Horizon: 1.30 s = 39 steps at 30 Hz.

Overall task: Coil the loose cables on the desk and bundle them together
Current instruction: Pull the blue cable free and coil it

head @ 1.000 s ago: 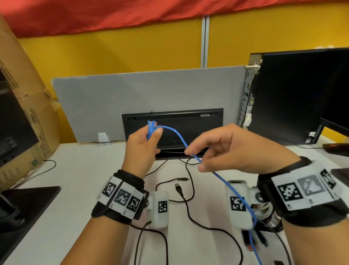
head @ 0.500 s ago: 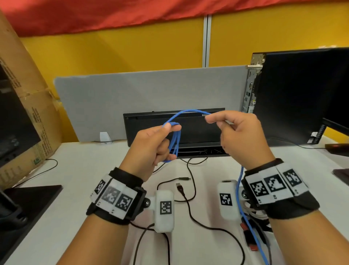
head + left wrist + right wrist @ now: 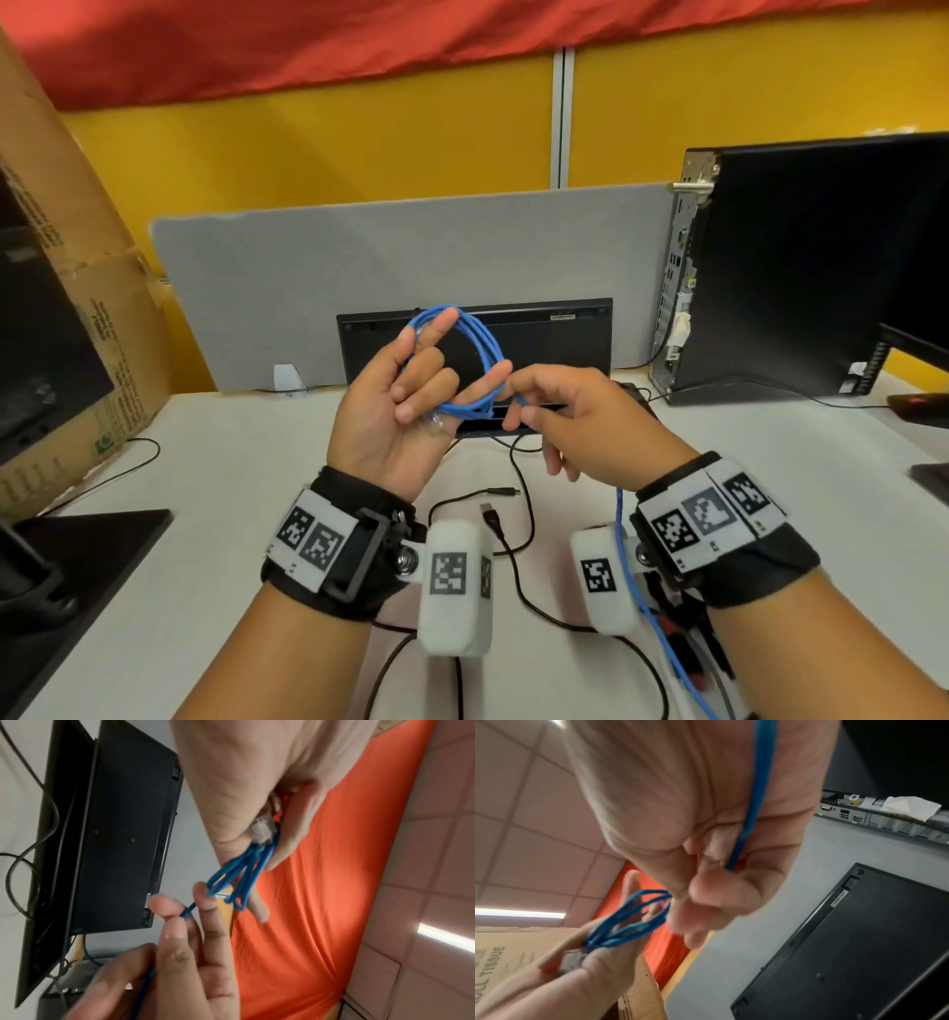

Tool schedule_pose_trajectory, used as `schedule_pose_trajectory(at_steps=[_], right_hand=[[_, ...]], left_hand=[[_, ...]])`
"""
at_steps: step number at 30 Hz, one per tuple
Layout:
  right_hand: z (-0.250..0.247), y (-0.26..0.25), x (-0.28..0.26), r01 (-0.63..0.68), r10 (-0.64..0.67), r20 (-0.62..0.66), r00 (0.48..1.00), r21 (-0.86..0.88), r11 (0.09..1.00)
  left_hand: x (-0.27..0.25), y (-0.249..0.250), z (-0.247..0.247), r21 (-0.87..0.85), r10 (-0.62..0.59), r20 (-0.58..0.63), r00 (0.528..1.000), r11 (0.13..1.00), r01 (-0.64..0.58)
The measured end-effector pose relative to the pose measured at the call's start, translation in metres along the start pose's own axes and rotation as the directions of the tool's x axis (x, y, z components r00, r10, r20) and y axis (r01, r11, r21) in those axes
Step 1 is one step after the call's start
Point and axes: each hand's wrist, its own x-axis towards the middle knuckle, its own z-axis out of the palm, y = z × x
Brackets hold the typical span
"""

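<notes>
While the left hand (image 3: 390, 411) grips the coiled thin blue cable (image 3: 475, 354) in curled fingers, the right hand (image 3: 590, 421) pinches its loose strand above the surface.

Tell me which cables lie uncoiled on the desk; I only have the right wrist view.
Observer: In the head view, a black USB cable lies loose on the desk between the wrists, both its plugs free.
Operator: Report where the blue tail goes below my palm.
Observer: From the coil of blue cable it passes through the right hand, drops past that wrist and runs off the picture's bottom edge.
</notes>
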Motion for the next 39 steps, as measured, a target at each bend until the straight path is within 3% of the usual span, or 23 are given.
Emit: schedule_pose_trajectory(at_steps=[8,13,15,18,20,22,24,26,30,34,39], right_hand=[[0.000,-0.010,-0.007,-0.102,0.059,0.259,0.964,0.158,0.982],[0.003,-0.020,-0.006,-0.125,-0.037,0.367,0.930,0.408,0.904],[0.001,-0.019,-0.008,-0.083,-0.082,0.373,0.924,0.407,0.910],[0.002,-0.018,-0.010,0.077,-0.132,0.243,0.961,0.222,0.972],[0.005,-0.018,-0.009,0.151,-0.176,0.114,0.978,0.201,0.968],[0.006,-0.016,-0.008,0.210,-0.219,0.002,0.976,0.276,0.938],[0.007,-0.013,-0.007,0.228,-0.218,-0.069,0.974,0.318,0.920],[0.009,-0.010,-0.004,0.198,-0.176,-0.091,0.980,0.397,0.896],[0.000,-0.007,0.000,0.137,-0.024,-0.190,0.981,0.606,0.783],[-0.006,-0.004,0.000,0.145,0.016,-0.245,0.969,0.623,0.769],[-0.004,-0.008,0.000,0.126,0.042,-0.219,0.975,0.696,0.707]], left_hand=[[0.005,0.008,-0.009,0.134,0.266,-0.100,0.959,0.958,-0.252],[0.007,0.002,-0.012,0.419,0.383,-0.099,0.919,0.853,-0.311],[0.008,-0.002,-0.010,0.511,0.393,-0.084,0.916,0.806,-0.299],[0.005,-0.005,-0.006,0.652,0.394,-0.035,0.919,0.705,-0.277],[0.002,-0.007,-0.002,0.722,0.363,-0.007,0.932,0.647,-0.246],[0.002,-0.010,0.000,0.800,0.310,-0.026,0.950,0.576,-0.166],[0.004,-0.013,0.001,0.896,0.282,-0.048,0.958,0.436,-0.084],[0.005,-0.016,0.004,0.948,0.224,-0.041,0.974,0.318,-0.033],[0.001,-0.024,0.004,0.979,0.045,-0.059,0.997,0.200,0.049],[0.000,-0.028,0.009,0.953,-0.016,-0.089,0.996,0.290,0.090],[-0.003,-0.025,0.012,0.897,-0.103,-0.112,0.988,0.417,0.146]])
